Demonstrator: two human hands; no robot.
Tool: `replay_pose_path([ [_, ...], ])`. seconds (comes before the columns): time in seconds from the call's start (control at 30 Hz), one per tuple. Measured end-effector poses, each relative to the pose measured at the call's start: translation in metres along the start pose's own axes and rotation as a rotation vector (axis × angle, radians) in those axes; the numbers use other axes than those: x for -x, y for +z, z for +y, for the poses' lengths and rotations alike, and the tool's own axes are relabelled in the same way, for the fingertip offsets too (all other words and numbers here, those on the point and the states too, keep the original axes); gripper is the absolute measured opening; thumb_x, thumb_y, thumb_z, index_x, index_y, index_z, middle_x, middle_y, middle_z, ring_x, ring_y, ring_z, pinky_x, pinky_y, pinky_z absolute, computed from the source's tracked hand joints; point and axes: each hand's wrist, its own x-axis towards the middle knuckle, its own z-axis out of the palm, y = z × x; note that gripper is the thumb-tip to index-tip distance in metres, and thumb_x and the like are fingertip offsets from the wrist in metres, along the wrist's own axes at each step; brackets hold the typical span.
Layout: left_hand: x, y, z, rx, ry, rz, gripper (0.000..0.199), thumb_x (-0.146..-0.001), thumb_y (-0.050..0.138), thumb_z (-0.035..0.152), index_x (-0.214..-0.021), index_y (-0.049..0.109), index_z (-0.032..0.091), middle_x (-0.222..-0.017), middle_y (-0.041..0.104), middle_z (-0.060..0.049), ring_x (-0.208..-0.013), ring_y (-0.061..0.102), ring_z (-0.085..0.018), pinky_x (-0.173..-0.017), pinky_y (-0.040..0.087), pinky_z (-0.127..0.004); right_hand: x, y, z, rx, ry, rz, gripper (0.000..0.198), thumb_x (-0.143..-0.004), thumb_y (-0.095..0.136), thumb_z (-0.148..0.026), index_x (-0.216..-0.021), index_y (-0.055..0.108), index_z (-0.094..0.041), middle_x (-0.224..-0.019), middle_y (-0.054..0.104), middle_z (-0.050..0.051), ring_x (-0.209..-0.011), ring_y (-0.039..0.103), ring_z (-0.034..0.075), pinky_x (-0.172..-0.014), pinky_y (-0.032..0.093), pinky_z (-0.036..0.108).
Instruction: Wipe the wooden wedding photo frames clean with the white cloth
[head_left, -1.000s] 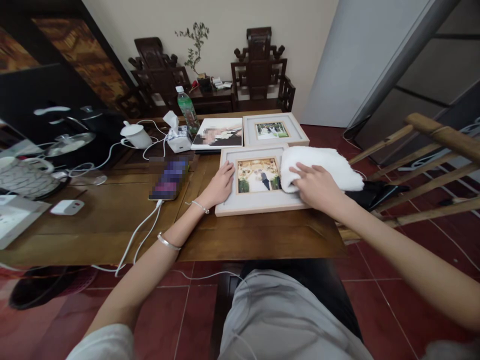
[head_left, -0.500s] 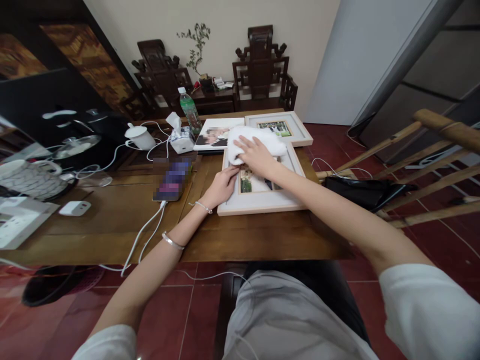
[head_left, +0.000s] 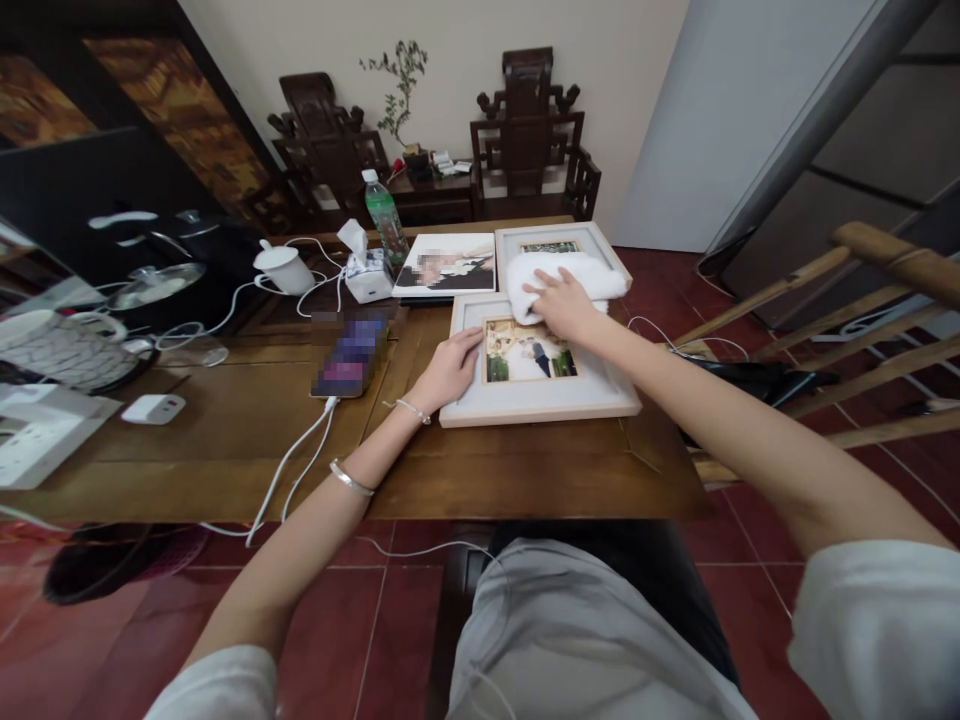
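My right hand (head_left: 566, 305) presses a folded white towel (head_left: 566, 275) against the upper right of a light wooden picture frame (head_left: 540, 410), its fingers spread over the cloth. The towel also overlaps the near part of a second picture frame (head_left: 607, 250) behind. My left hand (head_left: 452, 368) lies on the left rim of the near frame, fingers stretched out and touching it; its thumb is hard to see. A photo (head_left: 529, 355) shows in the middle of the near frame, its upper right edge partly covered by my right hand.
Left of the frames lie a photo panel (head_left: 450, 265), a tissue box (head_left: 367, 278), a green-labelled bottle (head_left: 385, 215) and a phone (head_left: 350, 358) on a white cable. A lidded cup (head_left: 285, 272) and charger (head_left: 153, 409) sit further left. A wooden rack (head_left: 892, 265) stands at the right.
My right hand has slid the towel to the right across the near frame, uncovering more of its photo and the panel behind. My left hand stays at the frame's left side.
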Motion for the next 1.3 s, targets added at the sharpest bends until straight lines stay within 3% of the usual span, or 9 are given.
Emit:
replay_pose_path([
  [0.13,0.000,0.001,-0.001,0.009,0.003,0.006,0.046,-0.095,0.043,0.015,-0.135,0.065,0.014,-0.147,0.062,-0.012,-0.139,0.056,-0.028,-0.123,0.039,-0.049,0.030,0.008,0.033,0.046,0.107,-0.048,0.049,-0.091,0.042,-0.001,-0.130,0.070,-0.011,-0.149,0.059,0.014,-0.149,0.038,0.030,-0.116,0.030,0.053],
  [0.23,0.000,0.002,-0.001,0.017,-0.005,0.018,0.046,-0.096,0.042,0.016,-0.135,0.066,0.013,-0.147,0.062,-0.013,-0.137,0.057,-0.028,-0.123,0.039,-0.050,0.054,0.006,0.038,0.059,0.076,-0.063,0.047,-0.089,0.041,0.001,-0.120,0.074,-0.009,-0.148,0.060,0.016,-0.142,0.045,0.029,-0.109,0.037,0.047],
  [0.47,0.001,0.004,-0.003,0.006,0.004,0.035,0.045,-0.096,0.041,0.018,-0.134,0.066,0.012,-0.147,0.061,-0.014,-0.137,0.058,-0.027,-0.122,0.040,-0.049,0.127,-0.026,0.000,-0.047,-0.097,-0.105,0.034,-0.084,0.052,0.000,-0.097,0.080,-0.013,-0.135,0.068,0.018,-0.127,0.060,0.031,-0.098,0.047,0.042],
  [0.63,0.001,0.004,-0.004,-0.003,0.017,0.021,0.044,-0.097,0.041,0.018,-0.131,0.067,0.012,-0.147,0.061,-0.015,-0.138,0.057,-0.028,-0.122,0.040,-0.049,0.166,-0.050,-0.018,-0.220,-0.148,-0.131,0.037,-0.076,0.056,0.002,-0.096,0.081,-0.016,-0.126,0.072,0.018,-0.118,0.067,0.029,-0.095,0.051,0.040],
  [0.77,0.001,0.004,-0.006,0.009,0.025,0.013,0.043,-0.096,0.042,0.018,-0.131,0.067,0.014,-0.146,0.062,-0.013,-0.139,0.056,-0.027,-0.122,0.040,-0.050,0.153,-0.046,-0.020,-0.197,-0.081,-0.195,0.038,-0.078,0.054,-0.001,-0.100,0.081,-0.016,-0.134,0.068,0.019,-0.106,0.072,0.028,-0.086,0.052,0.037],
  [0.97,0.000,0.003,-0.008,0.002,0.034,-0.006,0.042,-0.097,0.041,0.019,-0.130,0.068,0.012,-0.147,0.060,-0.016,-0.138,0.057,-0.028,-0.122,0.040,-0.050,0.085,-0.012,0.000,-0.081,-0.003,-0.019,0.052,-0.085,0.046,0.001,-0.128,0.072,-0.014,-0.155,0.051,0.018,-0.143,0.047,0.032,-0.105,0.045,0.044],
  [1.1,0.000,0.002,-0.008,0.000,0.039,-0.010,0.042,-0.098,0.042,0.019,-0.130,0.067,0.010,-0.148,0.060,-0.016,-0.138,0.057,-0.027,-0.122,0.040,-0.048,0.047,0.002,0.007,-0.036,0.118,0.053,0.049,-0.092,0.045,-0.004,-0.137,0.065,-0.009,-0.163,0.038,0.024,-0.146,0.040,0.037,-0.113,0.033,0.051],
  [1.2,0.001,0.002,-0.007,0.011,0.022,-0.002,0.042,-0.098,0.042,0.019,-0.132,0.067,0.013,-0.148,0.060,-0.014,-0.138,0.057,-0.027,-0.122,0.039,-0.049,0.042,0.004,-0.002,0.008,0.114,0.022,0.041,-0.095,0.045,-0.008,-0.128,0.070,-0.007,-0.154,0.048,0.026,-0.140,0.045,0.038,-0.114,0.028,0.051],
  [1.3,0.001,0.002,-0.006,0.013,0.014,0.004,0.043,-0.098,0.042,0.019,-0.134,0.066,0.016,-0.148,0.060,-0.011,-0.138,0.057,-0.027,-0.123,0.039,-0.049,0.060,-0.006,-0.019,0.040,0.054,-0.019,0.039,-0.094,0.045,-0.008,-0.120,0.074,-0.008,-0.134,0.062,0.025,-0.125,0.055,0.034,-0.109,0.030,0.049],
])
